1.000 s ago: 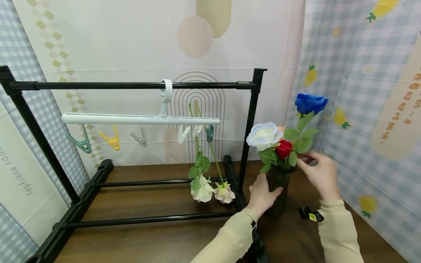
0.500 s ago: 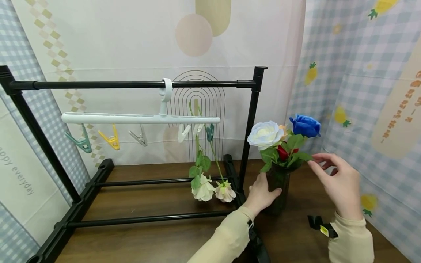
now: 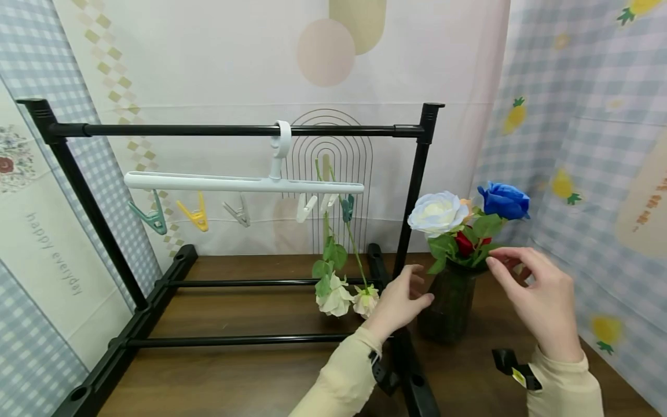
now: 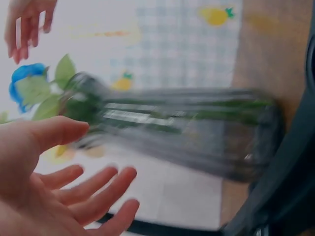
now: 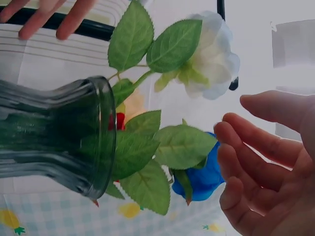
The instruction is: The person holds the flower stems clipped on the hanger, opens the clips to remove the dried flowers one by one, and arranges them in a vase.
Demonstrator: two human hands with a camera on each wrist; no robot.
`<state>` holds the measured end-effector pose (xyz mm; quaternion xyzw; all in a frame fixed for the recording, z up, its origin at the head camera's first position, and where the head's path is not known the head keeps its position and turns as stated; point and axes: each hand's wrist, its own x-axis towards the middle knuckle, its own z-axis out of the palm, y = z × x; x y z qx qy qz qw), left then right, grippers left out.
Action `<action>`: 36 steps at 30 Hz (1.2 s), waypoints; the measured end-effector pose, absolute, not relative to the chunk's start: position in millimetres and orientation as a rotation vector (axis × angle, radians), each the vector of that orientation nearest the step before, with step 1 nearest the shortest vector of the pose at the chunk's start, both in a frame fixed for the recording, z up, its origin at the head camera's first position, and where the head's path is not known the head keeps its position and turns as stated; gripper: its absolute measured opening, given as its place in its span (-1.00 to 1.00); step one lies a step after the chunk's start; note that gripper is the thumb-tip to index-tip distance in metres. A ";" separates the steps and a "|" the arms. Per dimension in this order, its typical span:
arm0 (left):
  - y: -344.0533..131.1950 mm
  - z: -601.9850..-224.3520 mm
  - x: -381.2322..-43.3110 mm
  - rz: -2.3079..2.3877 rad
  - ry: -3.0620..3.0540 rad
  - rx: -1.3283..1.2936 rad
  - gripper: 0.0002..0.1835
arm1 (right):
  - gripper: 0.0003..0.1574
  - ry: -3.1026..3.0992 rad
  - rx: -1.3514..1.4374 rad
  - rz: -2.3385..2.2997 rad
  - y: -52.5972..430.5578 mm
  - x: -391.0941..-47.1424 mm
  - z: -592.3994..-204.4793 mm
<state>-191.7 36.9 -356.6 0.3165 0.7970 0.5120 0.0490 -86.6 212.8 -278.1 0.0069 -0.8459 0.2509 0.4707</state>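
A dark glass vase (image 3: pixel 448 304) stands on the table, holding a pale blue-white rose (image 3: pixel 439 214), a blue rose (image 3: pixel 503 201), a red rose (image 3: pixel 466 243) and a peach flower mostly hidden behind them. My left hand (image 3: pixel 398 304) is just left of the vase, fingers spread and relaxed; the left wrist view shows a gap between hand and glass. To the right of the bouquet is my right hand (image 3: pixel 542 292), its fingers loosely bent and holding nothing. In the right wrist view its fingertips lie near the blue rose (image 5: pixel 199 179) and leaves.
A black rack (image 3: pixel 424 156) carries a white hanger (image 3: pixel 245 183) with several clips, including a yellow clip (image 3: pixel 195 213). Two cream flowers (image 3: pixel 334 298) hang upside down from its right-hand clips. Patterned cloth (image 3: pixel 589 162) walls the table at the right.
The blue rose has sunk lower into the vase and the right hand has let go, moving right. The left hand has come off the vase toward the left. The view has shifted slightly.
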 end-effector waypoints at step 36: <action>-82.7 -331.8 -248.4 2.331 2.554 0.470 -0.55 | -0.75 -2.537 0.517 0.759 67.3 -233.9 -269.8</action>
